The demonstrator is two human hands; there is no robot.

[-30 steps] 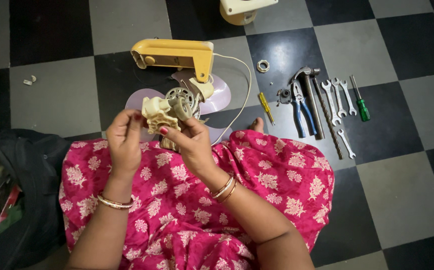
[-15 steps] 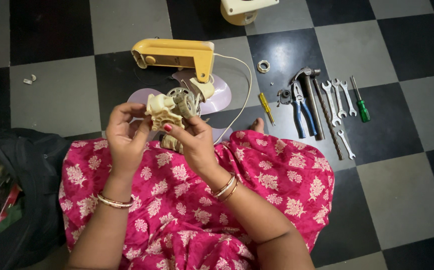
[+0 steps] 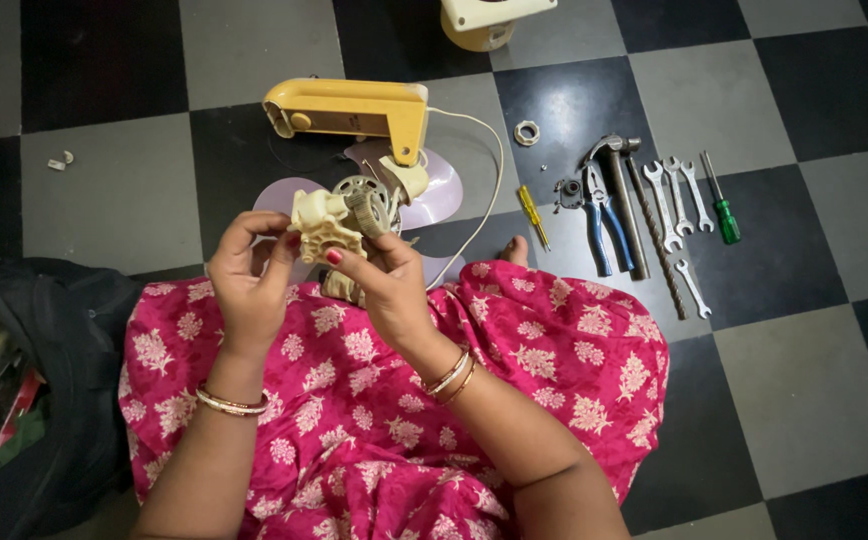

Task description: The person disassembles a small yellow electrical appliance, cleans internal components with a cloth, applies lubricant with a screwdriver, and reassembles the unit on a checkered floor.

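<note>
Left hand: the left hand [image 3: 249, 285] curls loosely round the near-left side of the cream fan motor assembly [image 3: 339, 225], thumb and fingertips pinching its pale gearbox end; a steadying hold, I'd judge, so the part stays put.
Right hand: the right hand [image 3: 384, 290] is closed on the motor's right and underside, its red-nailed thumb lying across the front; this looks like the hand bearing the weight.
Motor assembly: held up between both hands above the lap, its round slotted end facing toward 1 o'clock, probably raised so the person can look closely at it. It sits at 12 o'clock from the wrists, touching both sets of fingers.
Lap: a pink flowered garment [image 3: 394, 400] spreads under the forearms, handy to catch anything that drops.
Fan housing: a yellow plastic fan housing [image 3: 349, 110] lies on the checkered floor [image 3: 804, 380] at 12 o'clock from the hands, just beyond the translucent lilac fan blades [image 3: 434, 195]; a white cord [image 3: 489, 180] loops from it toward the lap.
Tools: at 3 o'clock, laid in a row within reach, are a small yellow screwdriver [image 3: 534, 215], blue-handled pliers [image 3: 604, 220], a hammer [image 3: 622, 195], several spanners [image 3: 669, 200] and a green screwdriver [image 3: 722, 210].
Bag: a dark bag [image 3: 44, 380] sits open at 9 o'clock.
</note>
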